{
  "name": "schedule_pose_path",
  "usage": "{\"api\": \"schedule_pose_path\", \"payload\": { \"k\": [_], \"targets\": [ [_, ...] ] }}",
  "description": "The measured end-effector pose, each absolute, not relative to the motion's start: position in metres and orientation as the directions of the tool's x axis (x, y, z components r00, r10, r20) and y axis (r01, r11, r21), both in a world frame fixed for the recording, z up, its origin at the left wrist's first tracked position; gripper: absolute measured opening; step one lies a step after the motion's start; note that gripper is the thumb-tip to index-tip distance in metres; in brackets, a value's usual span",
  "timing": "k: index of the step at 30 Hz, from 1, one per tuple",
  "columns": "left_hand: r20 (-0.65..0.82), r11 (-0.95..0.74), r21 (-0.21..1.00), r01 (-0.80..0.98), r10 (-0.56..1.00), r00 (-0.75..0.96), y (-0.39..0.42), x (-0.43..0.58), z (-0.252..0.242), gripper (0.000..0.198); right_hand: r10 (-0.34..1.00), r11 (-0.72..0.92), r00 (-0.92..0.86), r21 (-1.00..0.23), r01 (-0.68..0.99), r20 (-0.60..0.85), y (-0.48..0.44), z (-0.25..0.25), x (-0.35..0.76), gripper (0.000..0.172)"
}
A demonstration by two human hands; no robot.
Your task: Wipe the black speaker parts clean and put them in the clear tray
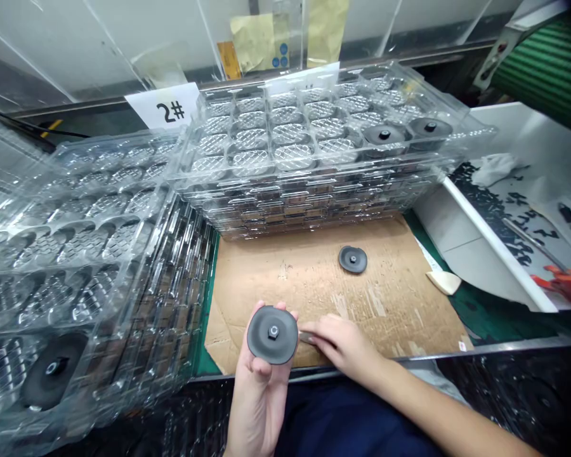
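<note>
A black rounded plastic disc (pixel 261 346) with a metal nut at its centre rests face up in my left hand (pixel 262 397), whose fingers wrap around its edge from below. Just right of the disc, my right hand (pixel 345 346) is closed in a pinch on a small, flat greyish piece (pixel 306 337); its kind is unclear. The tip of that piece is close to the disc's edge, and I cannot tell whether they touch. A second black disc (pixel 353 259) lies on the cardboard sheet (pixel 261 266) beyond my right hand.
Stacked clear trays (pixel 292 155) stand behind the cardboard, with two discs at the top right. More clear trays (pixel 85 247) rise at left, one holding a disc (pixel 54 370). At right are a white bin (pixel 499 244) with small black pieces, a red-handled tool (pixel 564 282) and a cream-coloured piece (pixel 445 282).
</note>
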State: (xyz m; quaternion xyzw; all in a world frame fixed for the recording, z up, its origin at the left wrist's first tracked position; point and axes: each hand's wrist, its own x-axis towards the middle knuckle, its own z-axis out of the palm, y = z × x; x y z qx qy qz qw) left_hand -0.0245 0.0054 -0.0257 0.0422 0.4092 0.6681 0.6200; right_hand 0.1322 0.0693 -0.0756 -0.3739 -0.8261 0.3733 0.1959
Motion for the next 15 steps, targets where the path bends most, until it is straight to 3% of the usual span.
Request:
{"api": "schedule_pose_path", "payload": {
  "k": [3,6,9,12,13,15],
  "targets": [
    [-0.481,0.165,0.561,-0.812,0.863,-0.157,0.006,-0.019,-0.026,0.062,0.844,0.351,-0.534,-0.803,0.481,0.049,0.074,-0.048,0.138,0.025],
    [-0.506,0.261,0.518,-0.814,0.862,-0.045,0.007,-0.005,-0.022,0.053,0.917,0.315,-0.359,-0.871,0.377,0.176,0.074,-0.001,0.139,0.028],
    [-0.583,0.430,0.445,-0.785,0.805,0.110,0.008,0.007,-0.018,0.052,0.804,0.448,-0.531,-0.859,0.248,0.267,0.068,0.037,0.138,0.029],
    [-0.588,0.441,0.480,-0.759,0.803,0.095,0.009,0.010,-0.018,0.066,0.678,0.444,-0.728,-0.848,0.290,0.106,0.068,0.049,0.138,0.024],
    [-0.578,0.432,0.505,-0.747,0.813,0.079,0.009,0.009,-0.018,0.067,0.687,0.441,-0.721,-0.841,0.314,0.091,0.069,0.048,0.138,0.023],
    [-0.566,0.439,0.537,-0.720,0.821,0.079,0.008,0.007,-0.019,0.066,0.752,0.485,-0.630,-0.811,0.327,0.196,0.069,0.042,0.136,0.027]
  ]
}}
